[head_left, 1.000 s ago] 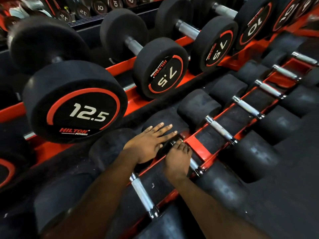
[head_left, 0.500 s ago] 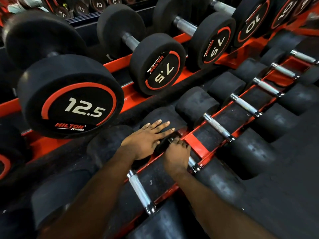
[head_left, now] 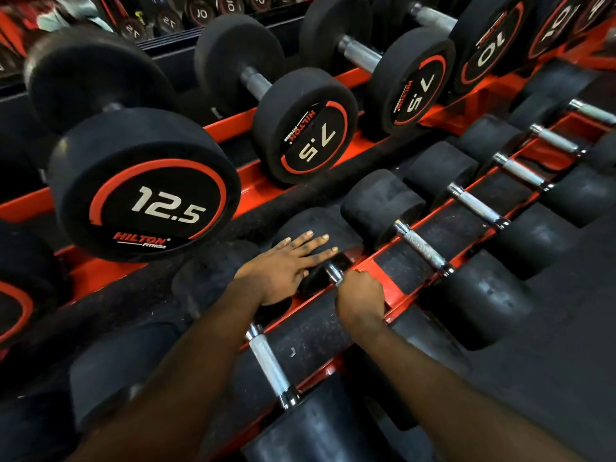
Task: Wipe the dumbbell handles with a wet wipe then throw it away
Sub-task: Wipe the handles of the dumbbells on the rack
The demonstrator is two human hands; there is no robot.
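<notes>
- Dumbbell handle (head_left: 334, 274), knurled silver metal: lies on the lower shelf of the red steel rack (head_left: 375, 273), between two black rubber heads. Only its far collar shows; the rest is covered by the right hand.
- Right hand (head_left: 361, 300): clenched round the dumbbell handle, knuckles up. What the fist encloses besides the bar cannot be made out.
- Left hand (head_left: 283, 266): released, fingers straight and spread, resting flat on the black rubber head (head_left: 316, 221) at the far end of the same dumbbell.
- Near head (head_left: 416, 331) of that dumbbell: largely hidden by the right wrist and forearm.
- Large black dumbbell (head_left: 143, 185), upper shelf, left: the end face reads "12.5" in white, with "HILTON FITNESS" below, inside a red ring.
- Two medium black dumbbells (head_left: 305, 128) (head_left: 410, 81), upper shelf, centre: each reads "7.5" and "HILTON FITNESS", with the lettering turned sideways.
- Black dumbbell (head_left: 490, 45), upper right: reads "10", with its brand line blurred and its top cut off by the frame edge.
- Neighbouring silver handles (head_left: 270, 365) (head_left: 421, 246), lower shelf: the end faces point away, so no weight can be read.
- Small dark discs (head_left: 200, 13), top edge: blurred, digits barely legible.
</notes>
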